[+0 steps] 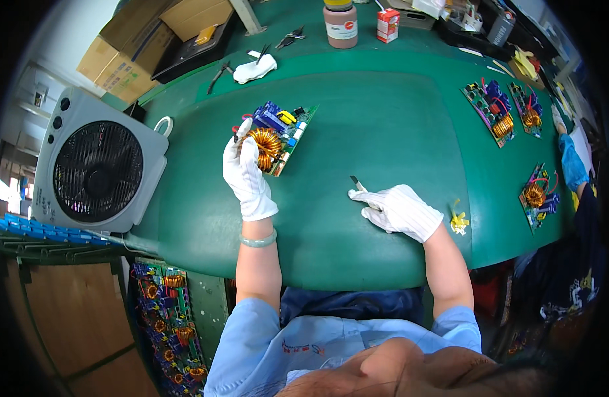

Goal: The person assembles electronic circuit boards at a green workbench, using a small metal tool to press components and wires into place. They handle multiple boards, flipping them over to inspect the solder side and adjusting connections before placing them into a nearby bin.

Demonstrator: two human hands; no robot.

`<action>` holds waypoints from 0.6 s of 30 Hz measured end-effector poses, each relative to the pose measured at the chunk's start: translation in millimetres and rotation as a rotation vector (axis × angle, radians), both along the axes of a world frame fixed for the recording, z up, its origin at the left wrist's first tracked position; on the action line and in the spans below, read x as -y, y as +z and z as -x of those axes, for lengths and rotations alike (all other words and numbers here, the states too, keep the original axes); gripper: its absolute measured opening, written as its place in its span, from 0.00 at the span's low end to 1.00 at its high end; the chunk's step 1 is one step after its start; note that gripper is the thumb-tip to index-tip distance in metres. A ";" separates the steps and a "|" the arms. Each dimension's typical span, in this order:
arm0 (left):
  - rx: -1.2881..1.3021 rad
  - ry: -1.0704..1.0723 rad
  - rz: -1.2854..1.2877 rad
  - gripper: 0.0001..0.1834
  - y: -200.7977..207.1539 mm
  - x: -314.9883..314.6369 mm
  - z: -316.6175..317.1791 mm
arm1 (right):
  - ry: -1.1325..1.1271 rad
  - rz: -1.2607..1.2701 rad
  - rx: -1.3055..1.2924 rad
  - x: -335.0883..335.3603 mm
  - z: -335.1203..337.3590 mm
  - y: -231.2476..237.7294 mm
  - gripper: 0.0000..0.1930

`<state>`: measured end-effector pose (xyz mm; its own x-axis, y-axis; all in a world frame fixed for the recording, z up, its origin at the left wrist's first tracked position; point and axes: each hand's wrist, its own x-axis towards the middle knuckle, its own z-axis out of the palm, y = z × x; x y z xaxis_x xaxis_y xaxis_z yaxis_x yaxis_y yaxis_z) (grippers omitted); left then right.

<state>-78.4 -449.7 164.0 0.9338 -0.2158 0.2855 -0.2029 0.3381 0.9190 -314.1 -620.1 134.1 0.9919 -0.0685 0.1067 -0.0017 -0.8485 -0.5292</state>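
Observation:
At the table's left centre, my left hand [248, 180], in a white glove, grips a circuit board [291, 135] by its left edge. The board is tilted and carries copper-wound coils, blue capacitors and a yellow part. My right hand [402, 212], also gloved, is closed around a small knife [358, 183] with its dark blade pointing up and left. The knife is apart from the board, and its handle is mostly hidden by the fingers. Under both hands lies a green mat [357, 251].
A box fan [98, 172] stands left. Finished-looking circuit boards [493, 114] lie right, near yellow scraps [458, 223] and another person's blue sleeve [573, 162]. Toward the back are a white cloth [255, 69], pliers [218, 77], a jar [341, 28] and a small carton [388, 26].

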 end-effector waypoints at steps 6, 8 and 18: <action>-0.026 0.007 0.076 0.15 -7.3 -1.3 -10.5 | -0.005 0.004 -0.074 -0.9 -1.2 3.4 0.20; -0.022 -0.003 0.068 0.16 -7.3 -1.7 -7.8 | -0.003 0.015 -0.089 -0.8 -1.2 2.1 0.20; -0.025 -0.023 0.085 0.16 -4.0 -1.1 -5.2 | 0.005 0.000 -0.080 -2.9 -1.6 6.4 0.20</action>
<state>-73.2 -448.6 159.9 0.9360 -0.2133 0.2800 -0.1711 0.4194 0.8915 -312.5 -617.2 140.5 0.9976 -0.0632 0.0268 -0.0396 -0.8485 -0.5278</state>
